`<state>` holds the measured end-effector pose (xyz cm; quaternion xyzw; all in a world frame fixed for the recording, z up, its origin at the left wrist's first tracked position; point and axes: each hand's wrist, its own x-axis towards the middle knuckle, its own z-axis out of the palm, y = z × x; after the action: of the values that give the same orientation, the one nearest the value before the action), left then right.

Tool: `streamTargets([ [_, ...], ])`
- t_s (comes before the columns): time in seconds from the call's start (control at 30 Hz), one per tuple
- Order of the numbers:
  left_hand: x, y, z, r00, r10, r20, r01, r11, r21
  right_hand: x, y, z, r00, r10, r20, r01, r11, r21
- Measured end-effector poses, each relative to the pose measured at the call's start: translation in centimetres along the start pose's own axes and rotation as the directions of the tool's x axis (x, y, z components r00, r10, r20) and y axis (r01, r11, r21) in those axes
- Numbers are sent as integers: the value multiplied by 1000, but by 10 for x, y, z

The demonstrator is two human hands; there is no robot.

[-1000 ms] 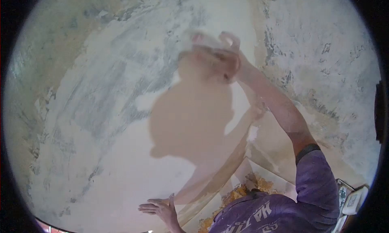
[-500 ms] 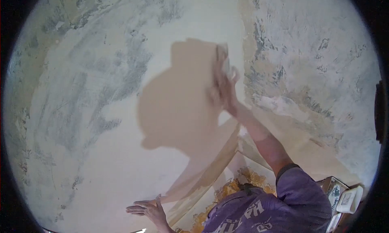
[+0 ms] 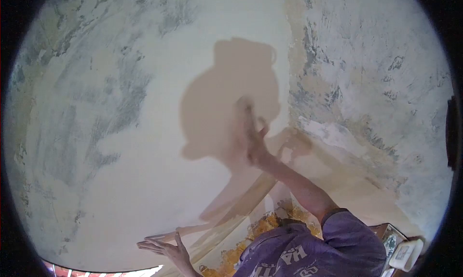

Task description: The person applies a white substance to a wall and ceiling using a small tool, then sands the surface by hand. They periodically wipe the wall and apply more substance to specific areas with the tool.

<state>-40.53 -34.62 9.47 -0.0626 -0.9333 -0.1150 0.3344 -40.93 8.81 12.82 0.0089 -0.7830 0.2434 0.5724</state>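
My right hand [image 3: 251, 137] is raised against the pale plastered wall [image 3: 144, 180], arm stretched up and thumb apart. Motion blurs its fingers, and a small greyish patch shows at their tips; whether it is a held thing I cannot make out. Lower left, my left hand [image 3: 166, 250] is open beside the same wall, fingers stretched out and thumb raised, holding nothing. Whether its palm touches the surface is not clear. A large brown shadow of a head and arm falls across the wall around my right hand.
A second wall [image 3: 366, 74] with grey, patchy plaster meets the first at a vertical corner. Low down lies a rough orange-brown patch [image 3: 265, 226]. A white plastic container [image 3: 406, 255] and an open box [image 3: 388, 236] stand at lower right. Reddish stripes show at bottom left.
My right hand has moved down and slightly left along the wall. The left hand has shifted slightly left and stays open. The view has also shifted a little, and the head's shadow lies further right.
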Motion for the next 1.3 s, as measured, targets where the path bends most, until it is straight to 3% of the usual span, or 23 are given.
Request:
streamTargets([
  [0.07, -1, 11, -2, 998, -50, -36, 49, 998, -41, 1, -1, -12, 915, -300, 271, 331, 941, -77],
  [0.1, -1, 17, -3, 995, -77, -56, 74, 996, -60, 6, -2, -24, 772, -455, 444, 538, 840, -75],
  [0.13, -1, 26, -7, 991, -110, -71, 102, 989, -104, 27, -1, -46, 669, -105, 736, 368, 907, -205],
  [0.17, -1, 37, -13, 986, -144, -87, 129, 980, -151, 39, 5, -53, 669, 52, 741, 255, 921, -295],
  [0.2, 0, 45, -17, 979, -178, -100, 155, 968, -198, 51, 10, -59, 654, 208, 727, 148, 908, -392],
  [0.27, 3, 52, -13, 974, -142, -177, 102, 971, -216, 50, 30, -50, 955, 118, 272, -25, 946, -322],
  [0.3, 4, 58, -12, 969, -126, -214, 76, 971, -225, 49, 40, -45, 996, 94, -1, -91, 964, -251],
  [0.4, 16, 85, -12, 956, -77, -282, -4, 961, -275, 36, 32, -14, 966, 77, -249, -101, 991, -87],
  [0.47, 22, 100, -10, 955, -36, -294, -51, 958, -281, 9, -10, -1, 977, -204, 66, 201, 978, 51],
  [0.5, 25, 109, -9, 954, -15, -300, -75, 956, -285, 2, -24, -4, 865, -425, 265, 399, 905, 150],
  [0.53, 28, 120, -13, 958, -35, -285, -53, 955, -292, 0, -29, -6, 647, -656, 389, 660, 737, 146],
  [0.6, 26, 124, -15, 957, -21, -288, -60, 962, -267, 15, 1, -10, 679, -625, 386, 528, 780, 336],
  [0.67, 26, 124, -12, 960, -45, -277, -35, 960, -278, 30, 47, -25, 729, -597, 335, 628, 778, 19],
  [0.77, 13, 122, -10, 965, -124, -232, 40, 941, -337, 72, 56, -69, 992, -93, 84, 95, 995, -15],
  [0.87, 3, 127, -7, 958, -144, -247, 49, 934, -354, 67, 44, -41, 991, 97, -91, -97, 995, 2],
  [0.97, -2, 135, -8, 962, -134, -240, 53, 947, -316, 13, 12, 3, 972, -203, 118, 177, 964, 197],
  [1.03, -5, 146, -8, 966, -170, -194, 99, 939, -328, 6, -28, 13, 724, -581, 373, 397, 793, 462],
  [1.13, -16, 144, -6, 967, -196, -162, 140, 943, -303, -5, -14, 30, 543, -698, 467, 790, 613, -1],
  [1.17, -19, 142, -8, 963, -217, -158, 164, 941, -296, 11, -2, 21, 649, -615, 447, 513, 788, 341],
  [1.2, -25, 141, -12, 957, -244, -157, 191, 937, -291, 26, 11, 12, 744, -521, 418, 157, 745, 649],
  [1.23, -31, 139, -15, 949, -275, -152, 224, 932, -285, 39, 12, 1, 776, -353, 522, -284, 543, 790],
  [1.27, -38, 135, -17, 944, -291, -154, 241, 930, -279, 52, 12, -9, 778, -172, 605, -588, 140, 796],
  [1.3, -46, 131, -17, 939, -307, -154, 258, 927, -273, 52, 10, -1, 851, -62, 521, -479, 311, 821],
])
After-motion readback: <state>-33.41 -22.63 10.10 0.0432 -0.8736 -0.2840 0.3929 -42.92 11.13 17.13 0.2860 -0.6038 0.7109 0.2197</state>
